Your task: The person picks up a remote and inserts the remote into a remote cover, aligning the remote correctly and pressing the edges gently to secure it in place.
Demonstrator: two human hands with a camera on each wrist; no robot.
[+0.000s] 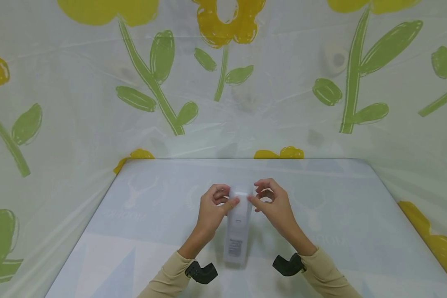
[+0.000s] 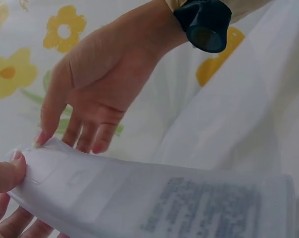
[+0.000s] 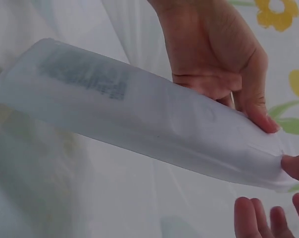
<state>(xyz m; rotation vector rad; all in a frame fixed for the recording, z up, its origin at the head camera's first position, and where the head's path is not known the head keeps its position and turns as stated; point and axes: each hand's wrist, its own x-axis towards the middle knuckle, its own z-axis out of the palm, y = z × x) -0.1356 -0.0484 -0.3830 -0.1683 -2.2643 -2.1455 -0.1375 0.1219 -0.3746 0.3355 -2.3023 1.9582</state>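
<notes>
A long, narrow white box [image 1: 238, 225] in cloudy, see-through plastic stands out from the table, tilted, between both hands in the head view. A block of dark print marks its lower end, too blurred to read. My left hand [image 1: 211, 211] grips the upper end from the left, thumb on the face and fingers along the side. With its thumb, my right hand [image 1: 277, 209] touches the upper right edge; its other fingers hang apart from the box. Beside that thumb, a corner of the plastic [image 2: 54, 143] bulges up in the left wrist view.
A pale table [image 1: 164, 231] with faint deer prints lies under the hands. Behind and around it hangs a white curtain [image 1: 283, 82] with yellow flowers and green leaves. Dark cameras [image 1: 202, 273] sit on both wrists, over beige sleeves [image 1: 171, 273].
</notes>
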